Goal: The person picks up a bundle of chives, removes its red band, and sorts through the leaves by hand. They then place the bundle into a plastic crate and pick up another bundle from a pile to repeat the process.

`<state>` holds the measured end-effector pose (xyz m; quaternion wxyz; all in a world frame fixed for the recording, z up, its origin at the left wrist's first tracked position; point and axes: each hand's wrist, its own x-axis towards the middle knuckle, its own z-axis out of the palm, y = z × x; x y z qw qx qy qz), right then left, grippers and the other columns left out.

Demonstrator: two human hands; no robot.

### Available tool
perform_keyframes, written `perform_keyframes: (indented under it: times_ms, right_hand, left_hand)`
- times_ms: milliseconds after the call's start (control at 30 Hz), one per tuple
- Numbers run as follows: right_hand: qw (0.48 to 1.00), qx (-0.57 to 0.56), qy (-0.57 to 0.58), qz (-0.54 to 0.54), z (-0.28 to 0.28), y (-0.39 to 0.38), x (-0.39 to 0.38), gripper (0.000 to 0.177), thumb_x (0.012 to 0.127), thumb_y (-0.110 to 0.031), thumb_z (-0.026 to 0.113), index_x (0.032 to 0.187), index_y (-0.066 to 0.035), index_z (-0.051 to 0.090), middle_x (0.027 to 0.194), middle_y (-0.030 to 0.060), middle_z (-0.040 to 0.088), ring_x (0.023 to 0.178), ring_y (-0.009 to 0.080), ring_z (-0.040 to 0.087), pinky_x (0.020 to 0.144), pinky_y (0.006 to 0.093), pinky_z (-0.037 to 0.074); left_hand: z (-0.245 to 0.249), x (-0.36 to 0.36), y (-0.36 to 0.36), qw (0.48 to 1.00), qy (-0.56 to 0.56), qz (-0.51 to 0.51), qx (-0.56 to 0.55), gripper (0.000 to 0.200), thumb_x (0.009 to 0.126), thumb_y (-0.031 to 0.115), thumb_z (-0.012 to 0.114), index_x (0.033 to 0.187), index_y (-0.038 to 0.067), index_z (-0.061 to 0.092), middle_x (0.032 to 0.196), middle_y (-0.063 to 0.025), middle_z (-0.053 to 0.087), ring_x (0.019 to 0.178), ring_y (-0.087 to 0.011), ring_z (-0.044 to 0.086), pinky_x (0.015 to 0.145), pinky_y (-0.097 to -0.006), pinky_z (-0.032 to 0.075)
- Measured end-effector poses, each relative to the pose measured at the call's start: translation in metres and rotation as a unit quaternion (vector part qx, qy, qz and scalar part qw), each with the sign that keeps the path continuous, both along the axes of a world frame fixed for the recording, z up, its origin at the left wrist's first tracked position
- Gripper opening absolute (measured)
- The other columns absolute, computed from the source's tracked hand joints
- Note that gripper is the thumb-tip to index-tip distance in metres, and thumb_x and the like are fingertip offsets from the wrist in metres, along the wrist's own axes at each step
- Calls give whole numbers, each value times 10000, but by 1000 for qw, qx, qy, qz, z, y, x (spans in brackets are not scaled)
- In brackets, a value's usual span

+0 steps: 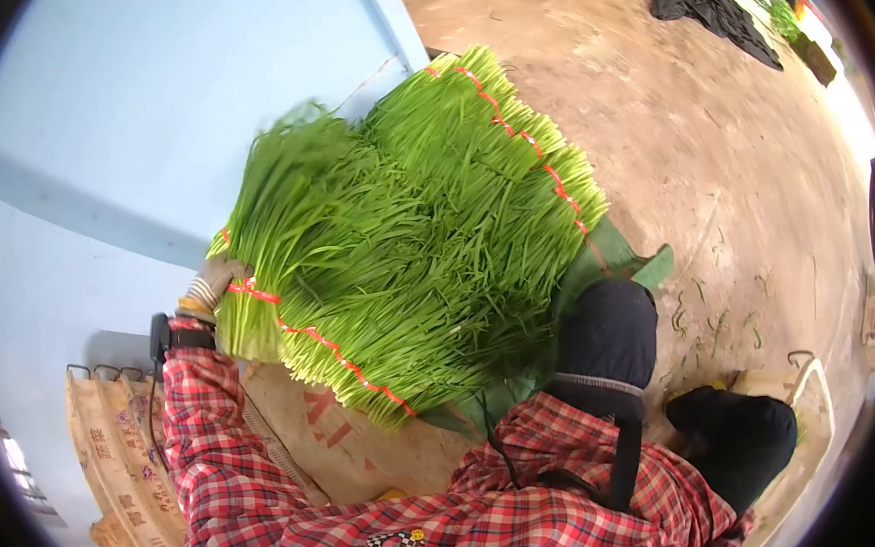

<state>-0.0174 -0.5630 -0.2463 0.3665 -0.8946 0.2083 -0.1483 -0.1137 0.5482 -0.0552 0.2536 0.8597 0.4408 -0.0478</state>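
My left hand (221, 277), in a grey glove with a striped cuff, grips a bunch of garlic chives (264, 224) near its pale cut ends, by a red tie (253, 291). The leaf tips of that bunch point up and are blurred. It is at the left end of a big pile of garlic chives (435, 234), laid in rows with the leaves toward the middle and the stems outward. Red ties (535, 147) run along both stem sides. Under the pile, a green sheet (622, 252) shows at the right and bottom. My right hand is out of view.
A pale blue wall (166, 100) stands behind and left of the pile. Printed brown cardboard (124, 463) leans at lower left. My dark-clothed knee (611, 333) is close to the pile. Leaf scraps (716, 327) lie on the brown floor (753, 184), with black cloth (707, 6) farther back.
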Motion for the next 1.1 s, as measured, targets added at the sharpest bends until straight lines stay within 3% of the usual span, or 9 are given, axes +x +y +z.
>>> perform_keyframes:
  times_ms: [67,300,367,433,500,567,667,700,1100]
  right_hand:
    - [999,33,-23,9,4,-27,-6,524,945,-285,564,1348,35,463,1338,229,509,1257,303,489,1085,366,345]
    - [987,-96,-127,-18,69,7,40,442,901,-25,478,1338,34,483,1300,168,554,1186,232,537,1027,338,395]
    - [996,25,-73,-55,133,123,57,398,893,-14,491,1285,30,543,1210,142,615,1049,187,583,949,308,427]
    - [966,-129,-186,123,150,204,62,331,892,-40,514,1209,4,599,846,43,593,727,139,550,673,274,473]
    - [919,333,92,191,168,261,49,275,892,-43,520,1148,17,604,787,8,530,658,140,499,606,266,451]
    - [890,35,-111,442,149,300,39,310,782,27,495,1055,-13,635,954,144,674,856,276,664,740,360,527]
    - [815,70,-72,570,178,304,18,228,807,10,552,1008,-36,649,941,171,667,850,363,645,743,392,540]
    - [816,101,-71,564,179,303,19,209,806,7,547,988,-42,638,922,165,655,830,364,639,730,396,529]
    - [814,138,-220,520,245,318,38,314,762,43,517,1053,-49,589,1162,168,597,1013,352,615,859,380,522]
  left_hand:
    - [3,8,-46,884,-235,75,-397,500,692,198,700,1132,-21,609,1073,-168,676,965,-312,653,846,-376,529]
    - [10,89,-199,686,-296,-25,-664,592,653,106,637,1216,-61,567,1209,-207,617,1018,-354,642,981,-443,496]
    - [-10,112,-210,682,-262,-64,-680,529,647,96,634,1151,-60,600,1128,-193,649,970,-338,653,942,-441,512]
    - [-55,135,-211,708,-246,-94,-655,271,666,80,618,903,-45,660,833,-129,688,780,-281,656,795,-406,537]
    - [-79,169,-232,754,-177,-179,-607,204,675,79,625,846,-29,652,773,-106,667,735,-267,637,765,-394,528]
    - [-42,178,-294,808,-133,-255,-515,82,708,53,632,773,6,649,727,-71,643,675,-218,613,725,-332,516]
    - [-14,171,-355,839,-129,-350,-396,47,716,24,625,756,10,646,731,-52,638,640,-174,596,682,-283,510]
    - [-19,172,-358,838,-104,-370,-388,417,716,26,594,1131,-15,580,643,3,559,590,-104,535,597,-243,443]
    - [-29,191,-423,811,-212,-232,-493,693,805,213,729,1355,-37,390,1135,-109,627,969,-204,619,899,-318,490]
